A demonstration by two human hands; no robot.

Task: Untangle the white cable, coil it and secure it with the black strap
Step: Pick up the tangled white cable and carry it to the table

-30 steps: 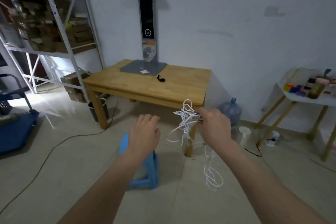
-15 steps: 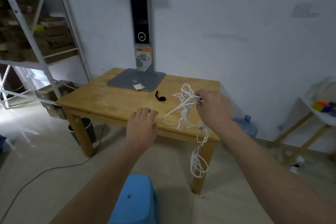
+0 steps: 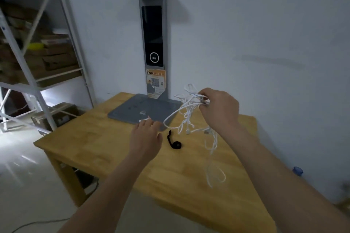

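The right hand (image 3: 219, 108) grips a tangled white cable (image 3: 191, 111), loops dangling over the light wooden counter (image 3: 106, 143). The left hand (image 3: 145, 138) hovers, fingers relaxed, beside the small black strap (image 3: 174, 143) lying there.

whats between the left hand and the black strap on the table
Nothing but bare wood of the table: in the head view the left hand hovers just left of the black strap, not touching it.
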